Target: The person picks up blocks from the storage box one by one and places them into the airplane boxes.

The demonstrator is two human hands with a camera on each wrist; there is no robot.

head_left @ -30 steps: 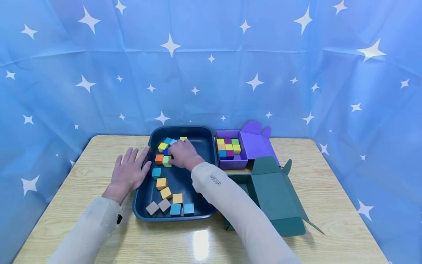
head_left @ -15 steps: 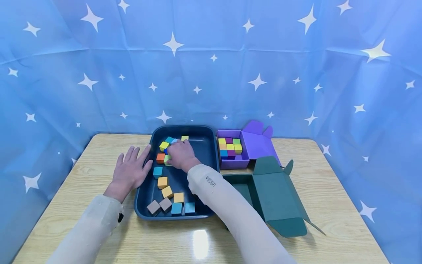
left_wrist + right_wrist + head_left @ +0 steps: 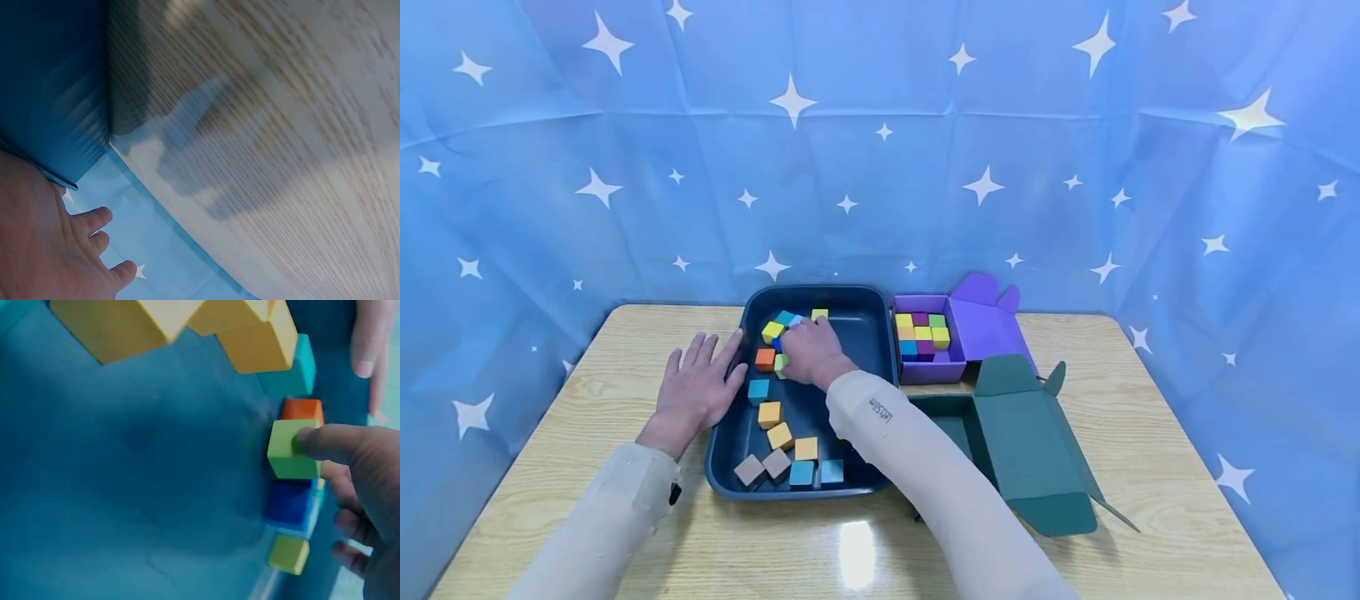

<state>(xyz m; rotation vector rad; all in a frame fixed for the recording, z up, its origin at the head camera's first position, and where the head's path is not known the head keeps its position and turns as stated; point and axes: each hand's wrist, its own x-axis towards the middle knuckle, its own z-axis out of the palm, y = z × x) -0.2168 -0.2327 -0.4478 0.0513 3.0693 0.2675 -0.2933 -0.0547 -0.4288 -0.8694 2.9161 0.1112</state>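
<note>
My right hand [image 3: 814,352] is inside the dark blue tray [image 3: 857,302], at its left side. Its thumb lies on one face of a light green cube [image 3: 290,449], with a finger bent behind, pinching it. An orange-red cube [image 3: 764,360] and a dark blue cube [image 3: 290,503] sit right beside it; yellow [image 3: 772,332] and teal [image 3: 786,318] ones lie farther back. My left hand [image 3: 694,390] lies against the tray's left rim, fingers spread, holding no cube. In the left wrist view its palm [image 3: 44,237] is at the rim.
Toward the tray's front lie several teal, light orange [image 3: 770,414] and greyish-brown cubes [image 3: 750,471]. To the right stands an open purple box [image 3: 951,372] holding several cubes. Nearer is an open green box [image 3: 1037,450], partly covered by my right sleeve [image 3: 917,467].
My right hand has shifted slightly left, and its thumb now covers more of the light green cube. The left hand stays at the rim. The head view has moved a little.
</note>
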